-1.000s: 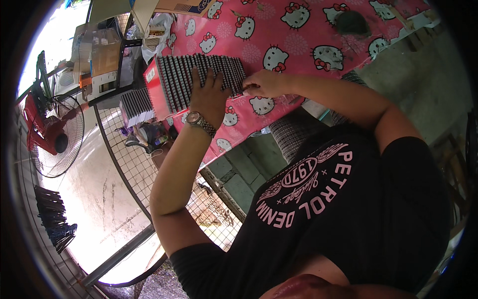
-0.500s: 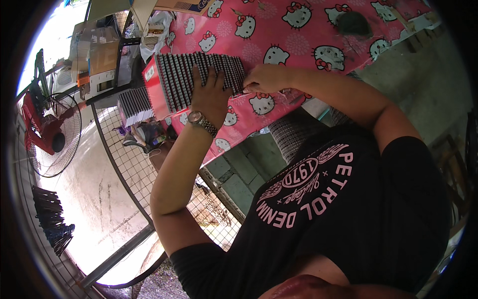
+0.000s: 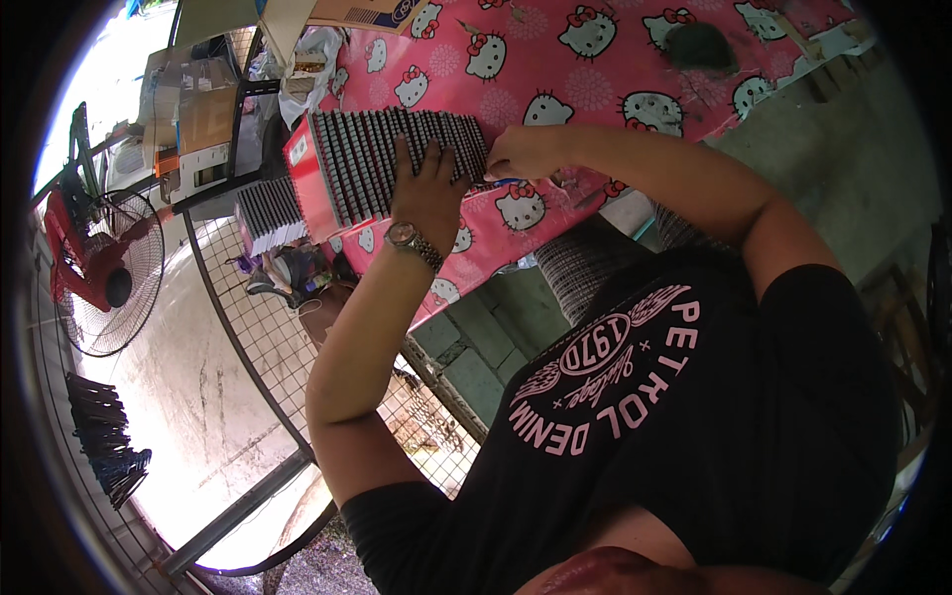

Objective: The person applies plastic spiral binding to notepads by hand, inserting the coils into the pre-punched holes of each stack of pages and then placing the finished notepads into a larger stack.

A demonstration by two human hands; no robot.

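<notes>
A long row of spiral-bound notebooks (image 3: 357, 159) lies on the pink cartoon-print tablecloth (image 3: 516, 94), wire bindings facing up and a red cover at the left end. My left hand (image 3: 428, 193), with a metal watch at the wrist, rests on the near side of the bindings, fingers spread and stretched out. At the right end of the row, my right hand (image 3: 526, 154) has its fingers curled in against the last notebooks. A small bluish bit shows beneath those fingers; what they grip is hidden.
Another stack of spiral notebooks (image 3: 270, 213) stands left of the table. Beyond it are a red fan (image 3: 104, 268) and a wire mesh panel (image 3: 248, 307). Cardboard boxes (image 3: 203, 104) sit at the far left, and a dark green round patch (image 3: 702, 50) lies at the far right.
My left hand has slid slightly right and toward me along the bindings. The right hand has shifted a little at the row's end, and a bluish bit now shows under it.
</notes>
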